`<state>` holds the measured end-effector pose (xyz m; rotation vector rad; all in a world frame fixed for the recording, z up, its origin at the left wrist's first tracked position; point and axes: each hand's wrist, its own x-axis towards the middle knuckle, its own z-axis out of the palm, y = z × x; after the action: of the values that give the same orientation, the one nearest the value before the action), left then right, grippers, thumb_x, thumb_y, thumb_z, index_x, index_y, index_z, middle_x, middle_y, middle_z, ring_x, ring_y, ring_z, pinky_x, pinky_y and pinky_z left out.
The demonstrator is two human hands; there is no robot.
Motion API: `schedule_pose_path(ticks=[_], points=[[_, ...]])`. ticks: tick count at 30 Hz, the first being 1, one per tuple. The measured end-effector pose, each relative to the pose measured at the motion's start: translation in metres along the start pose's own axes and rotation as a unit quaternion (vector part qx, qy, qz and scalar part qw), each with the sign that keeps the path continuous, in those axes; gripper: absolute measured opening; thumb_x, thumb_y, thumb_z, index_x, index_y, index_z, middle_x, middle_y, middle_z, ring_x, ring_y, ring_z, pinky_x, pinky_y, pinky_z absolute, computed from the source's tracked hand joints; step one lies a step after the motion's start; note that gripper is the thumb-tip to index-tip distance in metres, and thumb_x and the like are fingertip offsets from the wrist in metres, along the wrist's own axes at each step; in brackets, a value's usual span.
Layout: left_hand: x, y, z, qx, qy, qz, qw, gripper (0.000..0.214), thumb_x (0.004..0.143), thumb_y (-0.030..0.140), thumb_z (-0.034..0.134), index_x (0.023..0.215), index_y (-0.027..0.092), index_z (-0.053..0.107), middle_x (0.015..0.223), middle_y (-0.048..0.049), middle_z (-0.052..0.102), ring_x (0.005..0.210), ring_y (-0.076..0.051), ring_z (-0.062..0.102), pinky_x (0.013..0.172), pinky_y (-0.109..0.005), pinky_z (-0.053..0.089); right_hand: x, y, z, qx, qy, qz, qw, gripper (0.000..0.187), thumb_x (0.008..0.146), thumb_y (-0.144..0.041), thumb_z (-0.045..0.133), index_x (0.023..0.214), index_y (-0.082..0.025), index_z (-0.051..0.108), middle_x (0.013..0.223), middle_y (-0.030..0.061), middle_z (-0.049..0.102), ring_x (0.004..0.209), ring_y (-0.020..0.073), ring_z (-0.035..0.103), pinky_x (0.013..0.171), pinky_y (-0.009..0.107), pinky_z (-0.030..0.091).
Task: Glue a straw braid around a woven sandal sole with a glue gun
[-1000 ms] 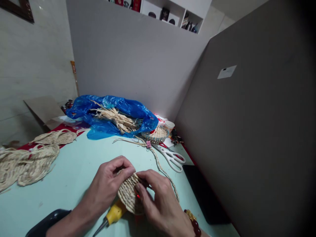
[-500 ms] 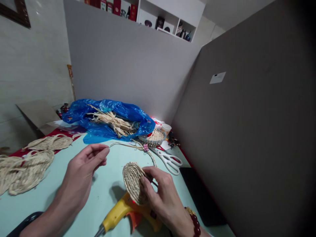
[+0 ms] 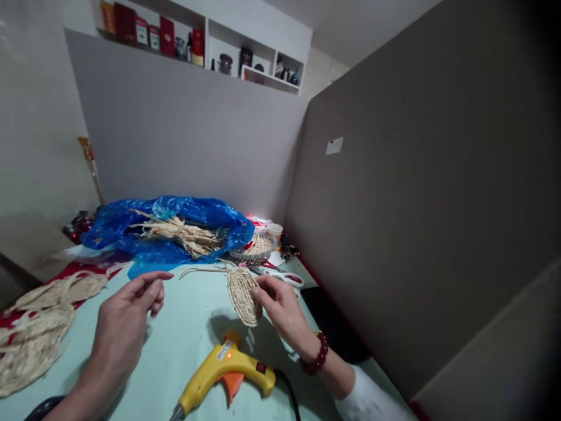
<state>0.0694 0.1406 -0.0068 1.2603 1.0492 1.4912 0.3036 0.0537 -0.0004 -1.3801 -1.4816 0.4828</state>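
One woven oval (image 3: 241,295) looked formed, pinched above the table (image 3: 188,330) by the right hand (image 3: 286,310). The left hand (image 3: 124,318) was empty, forefinger and thumb apart; bundled straw (image 3: 184,235) lay unworked in the blue bag (image 3: 239,223).

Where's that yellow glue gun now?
In the head view, the glue gun lies on the table at bottom, left of centre, below the woven disc in the right hand.
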Motion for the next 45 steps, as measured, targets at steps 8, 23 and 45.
schedule_pose_path(ticks=[8,23,45], points=[[-0.011,-0.011,0.016,0.022,-0.118,-0.003,0.993,0.044,0.071,0.059,0.072,0.088,0.019,0.064,0.047,0.0125,0.031,0.041,-0.009,0.030,0.042,-0.021,0.024,0.002,-0.008,0.000,0.020,0.026,-0.032,0.999,0.013,0.092,-0.020,0.058,0.092,-0.015,0.070,0.076,0.0001,0.068,0.066,0.0131,0.058,0.064,0.026,0.045],[-0.012,-0.026,0.013,0.101,-0.148,-0.035,0.983,0.027,0.092,0.043,0.061,0.091,0.016,0.064,0.068,0.0050,0.059,0.049,-0.009,0.052,0.047,-0.023,0.045,-0.005,-0.010,0.006,0.016,0.008,-0.057,0.998,0.020,0.092,-0.020,0.055,0.099,-0.013,0.073,0.087,0.0047,0.074,0.077,0.0168,0.063,0.071,0.027,0.047],[-0.035,0.002,0.038,-0.044,-0.268,-0.063,0.960,0.043,0.086,0.049,0.063,0.120,0.023,0.066,0.113,-0.0093,0.072,0.100,-0.027,0.066,0.084,-0.036,0.052,-0.018,-0.015,0.012,-0.060,-0.033,-0.136,0.988,0.018,0.093,-0.016,0.053,0.102,-0.016,0.069,0.093,0.0068,0.073,0.085,0.0187,0.065,0.078,0.030,0.049]])
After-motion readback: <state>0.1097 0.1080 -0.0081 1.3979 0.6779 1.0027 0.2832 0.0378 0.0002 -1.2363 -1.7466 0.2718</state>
